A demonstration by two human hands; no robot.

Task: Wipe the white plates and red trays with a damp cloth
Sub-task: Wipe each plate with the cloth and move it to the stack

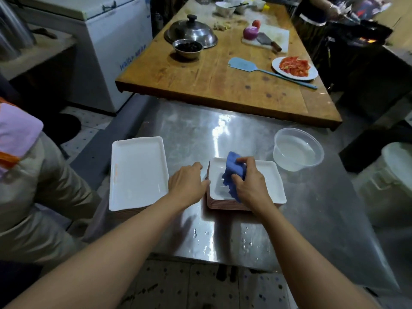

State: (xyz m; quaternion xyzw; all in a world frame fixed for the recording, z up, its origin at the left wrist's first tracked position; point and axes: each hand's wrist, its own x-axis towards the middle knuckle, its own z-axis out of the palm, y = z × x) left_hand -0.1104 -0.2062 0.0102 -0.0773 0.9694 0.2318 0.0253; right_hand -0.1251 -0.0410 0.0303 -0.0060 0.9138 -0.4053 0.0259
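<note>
Right hand point(249, 186) has its fingers bunched around a blue cloth point(233, 175), thumb on one side, fingertips on top, pressing it down onto the top white plate point(270, 186) of a stack with pinkish-red edges. Left hand point(187, 186) is just beside it, fingers loosely extended and touching the left rim of that same stack, not gripping anything as far as I can see. A second stack of white plates point(138, 172) sits to the left on the steel counter point(200, 134).

Only writing around is blue lettering on the white chest freezer point(116, 41), too blurry to read, honestly.

Containers: a clear plastic tub point(298, 149) near the right stack holds water. On the wooden table point(211, 81) there's a steel bowl point(187, 48) with something dark in it, a domed steel lid point(191, 33), and a round plate of sliced tomato point(294, 68). A blue spatula point(244, 65) lies next to that plate.
</note>
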